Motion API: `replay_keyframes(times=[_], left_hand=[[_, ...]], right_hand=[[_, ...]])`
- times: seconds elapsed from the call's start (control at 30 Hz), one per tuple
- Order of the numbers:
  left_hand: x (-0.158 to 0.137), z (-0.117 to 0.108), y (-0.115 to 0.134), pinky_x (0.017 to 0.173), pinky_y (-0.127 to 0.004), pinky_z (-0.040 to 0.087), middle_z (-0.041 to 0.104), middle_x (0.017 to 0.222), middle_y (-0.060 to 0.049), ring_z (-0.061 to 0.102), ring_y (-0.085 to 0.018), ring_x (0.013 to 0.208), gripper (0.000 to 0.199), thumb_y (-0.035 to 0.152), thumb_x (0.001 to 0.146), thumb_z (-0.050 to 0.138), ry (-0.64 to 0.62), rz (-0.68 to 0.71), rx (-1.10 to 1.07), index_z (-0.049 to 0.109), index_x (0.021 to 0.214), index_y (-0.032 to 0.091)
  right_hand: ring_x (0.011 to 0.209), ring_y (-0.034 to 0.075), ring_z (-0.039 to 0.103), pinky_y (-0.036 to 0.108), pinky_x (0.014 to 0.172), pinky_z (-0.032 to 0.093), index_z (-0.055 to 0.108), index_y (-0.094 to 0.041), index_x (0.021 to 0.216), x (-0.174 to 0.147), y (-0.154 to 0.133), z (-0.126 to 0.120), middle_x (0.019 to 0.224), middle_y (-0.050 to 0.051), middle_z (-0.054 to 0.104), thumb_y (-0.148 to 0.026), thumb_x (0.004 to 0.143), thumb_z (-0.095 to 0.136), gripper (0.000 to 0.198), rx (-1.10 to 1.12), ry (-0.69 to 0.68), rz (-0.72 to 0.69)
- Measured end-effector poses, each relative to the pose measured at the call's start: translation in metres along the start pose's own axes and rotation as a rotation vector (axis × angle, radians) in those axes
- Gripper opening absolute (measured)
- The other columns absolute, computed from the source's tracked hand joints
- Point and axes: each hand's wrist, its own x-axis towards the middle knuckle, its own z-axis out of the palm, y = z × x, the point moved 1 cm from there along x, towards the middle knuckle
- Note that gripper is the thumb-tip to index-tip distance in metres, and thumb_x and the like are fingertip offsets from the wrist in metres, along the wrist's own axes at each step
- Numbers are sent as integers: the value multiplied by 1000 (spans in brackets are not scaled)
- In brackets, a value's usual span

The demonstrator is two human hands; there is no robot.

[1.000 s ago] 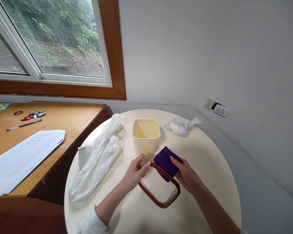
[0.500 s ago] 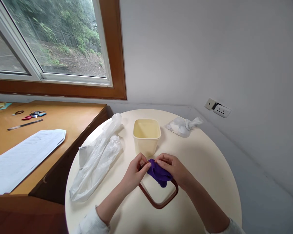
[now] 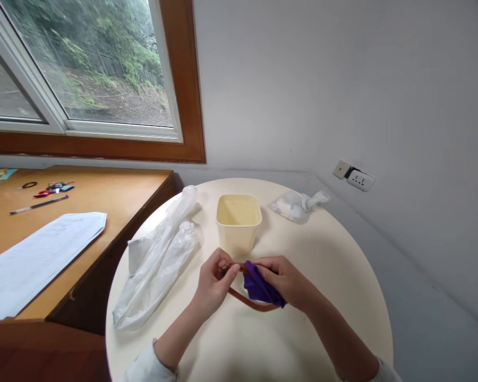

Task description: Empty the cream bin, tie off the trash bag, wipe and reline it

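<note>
Both hands are at a thin brown, rounded-square frame [image 3: 252,304] held above the table, its near side now looking flatter. My left hand [image 3: 217,278] pinches the frame's far left part between thumb and fingers. With my right hand [image 3: 281,278] I press a crumpled purple cloth [image 3: 261,285] around the frame's far side. The cloth covers the frame's right part, and some fingers are hidden behind it. Just beyond my hands stands a cream square bin [image 3: 239,239], upright, with its top open.
On the round cream table [image 3: 334,318], a clear plastic bag [image 3: 159,265] lies at left and a knotted bag with whitish contents [image 3: 297,206] at back right. The wooden desk [image 3: 115,183] holds papers [image 3: 51,254], keys [image 3: 56,187] and a pen [image 3: 39,205]. A wall socket [image 3: 361,180] is at right.
The frame has tilted, its near side rising toward my hands. The purple cloth has shifted slightly right along it, and my left hand has moved a little left.
</note>
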Motion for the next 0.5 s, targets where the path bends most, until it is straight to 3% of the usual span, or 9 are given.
replay_keyframes(times=[0.23, 0.33, 0.4, 0.5], left_hand=[[7, -11, 5, 49, -22, 21, 31, 49, 8, 27, -7, 47, 22, 34, 83, 54, 153, -37, -301, 43, 72, 19], [9, -12, 7, 49, -22, 22, 32, 50, 7, 28, -8, 48, 18, 33, 86, 49, 113, -79, -388, 44, 75, 20], [10, -13, 7, 50, -23, 25, 33, 51, 6, 29, -9, 49, 20, 33, 87, 46, 57, -79, -351, 46, 73, 19], [9, -15, 10, 53, -25, 30, 39, 54, 3, 37, -11, 53, 26, 31, 87, 43, 39, -13, -132, 49, 66, 18]], right_hand=[[64, 14, 52, 26, 60, 42, 67, -14, 85, -17, 7, -13, 72, 5, 59, -48, 85, 48, 39, 41, 25, -126], [61, 14, 51, 27, 57, 42, 65, -14, 79, -21, 20, -14, 70, 5, 57, -49, 83, 49, 39, 187, 14, -161], [60, 13, 49, 27, 55, 42, 65, -14, 78, -22, 24, -14, 68, 4, 55, -49, 82, 51, 37, 248, 59, -150], [62, 12, 49, 26, 57, 43, 65, -15, 81, -21, 21, -13, 68, 3, 54, -47, 83, 51, 35, 223, 162, -119]])
